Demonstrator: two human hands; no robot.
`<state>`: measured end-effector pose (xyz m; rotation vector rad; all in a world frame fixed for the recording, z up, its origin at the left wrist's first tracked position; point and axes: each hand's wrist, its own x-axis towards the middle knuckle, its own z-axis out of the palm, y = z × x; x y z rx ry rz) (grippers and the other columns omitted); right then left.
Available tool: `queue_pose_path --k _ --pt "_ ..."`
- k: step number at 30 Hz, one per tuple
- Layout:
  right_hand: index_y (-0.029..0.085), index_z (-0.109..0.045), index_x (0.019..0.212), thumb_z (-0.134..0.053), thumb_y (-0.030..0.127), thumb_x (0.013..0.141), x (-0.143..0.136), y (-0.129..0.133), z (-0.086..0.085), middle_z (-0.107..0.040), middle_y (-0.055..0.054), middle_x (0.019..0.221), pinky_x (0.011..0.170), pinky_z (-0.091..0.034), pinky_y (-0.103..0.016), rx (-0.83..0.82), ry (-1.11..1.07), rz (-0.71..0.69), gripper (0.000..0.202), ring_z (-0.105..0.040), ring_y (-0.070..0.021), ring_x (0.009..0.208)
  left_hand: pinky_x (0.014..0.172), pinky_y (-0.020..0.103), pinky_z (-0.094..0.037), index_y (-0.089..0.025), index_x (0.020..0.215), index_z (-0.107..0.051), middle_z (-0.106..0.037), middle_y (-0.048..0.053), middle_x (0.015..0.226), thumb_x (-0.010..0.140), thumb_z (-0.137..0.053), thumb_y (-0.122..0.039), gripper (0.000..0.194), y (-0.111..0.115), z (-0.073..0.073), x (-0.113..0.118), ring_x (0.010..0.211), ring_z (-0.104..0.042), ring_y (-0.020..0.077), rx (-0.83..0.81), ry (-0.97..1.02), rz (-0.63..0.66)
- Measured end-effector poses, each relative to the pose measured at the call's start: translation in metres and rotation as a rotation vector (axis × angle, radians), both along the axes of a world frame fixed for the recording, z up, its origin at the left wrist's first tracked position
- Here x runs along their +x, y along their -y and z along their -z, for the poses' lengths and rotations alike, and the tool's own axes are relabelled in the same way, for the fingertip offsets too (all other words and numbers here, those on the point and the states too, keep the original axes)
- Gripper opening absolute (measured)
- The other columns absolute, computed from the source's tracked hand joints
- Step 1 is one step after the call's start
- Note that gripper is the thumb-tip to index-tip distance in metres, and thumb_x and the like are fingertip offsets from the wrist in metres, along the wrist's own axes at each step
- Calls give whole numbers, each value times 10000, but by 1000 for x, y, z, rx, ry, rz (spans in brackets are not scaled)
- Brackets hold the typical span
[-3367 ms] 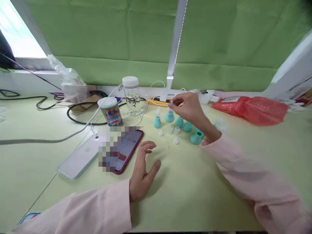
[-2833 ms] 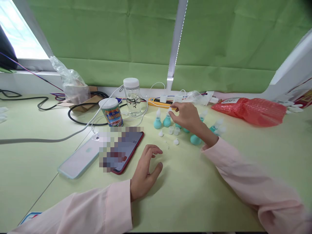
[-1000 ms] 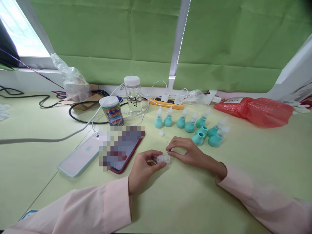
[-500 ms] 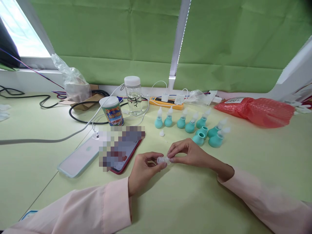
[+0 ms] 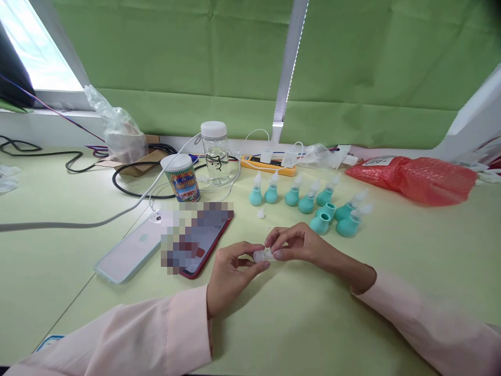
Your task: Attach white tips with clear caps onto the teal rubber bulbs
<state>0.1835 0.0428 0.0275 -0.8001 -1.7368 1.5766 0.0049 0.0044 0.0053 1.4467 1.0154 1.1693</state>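
A small translucent plastic tube (image 5: 260, 256) lies sideways between my hands, just above the table. My left hand (image 5: 235, 271) pinches its left end between thumb and fingers. On the other end, the fingers of my right hand (image 5: 295, 243) are closed and hide part of it. Behind my hands stand several teal squeeze bulbs with clear pointed tips (image 5: 306, 201). Two bulbs without tips, one of them an open-necked teal bulb (image 5: 320, 223), are among them. A small white tip (image 5: 261, 213) sits alone on the table beyond my fingers.
To the left lie a red-cased phone (image 5: 211, 240) and a pale-cased phone (image 5: 131, 248). Behind them stand a noodle cup (image 5: 183, 183) and a clear water bottle (image 5: 216, 162), with cables around. A yellow power strip (image 5: 287, 170) and a red plastic bag (image 5: 418, 177) are at the back.
My right fingers have shifted their grip along the tube, and the tube now lies slightly more level. My left hand stays at its left end.
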Motion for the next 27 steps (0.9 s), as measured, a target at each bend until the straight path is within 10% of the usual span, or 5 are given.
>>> queue_pose_path --k 9,27 --pt "143 -639 854 -693 254 646 -5 4 5 -641 -49 813 723 -497 -310 -387 -51 -16 242 -612 -149 753 580 229 -493 -149 827 -664 -638 47 742 663 -673 -210 175 2 -2 -1 695 -585 160 90 -51 9" --pt "86 -657 680 -698 255 638 -7 5 11 -655 -54 593 520 -498 -234 -572 -152 -53 179 -606 -118 502 540 229 -497 -130 825 -667 -613 56 714 674 -657 -200 167 6 -1 0 656 -573 152 116 -43 39"
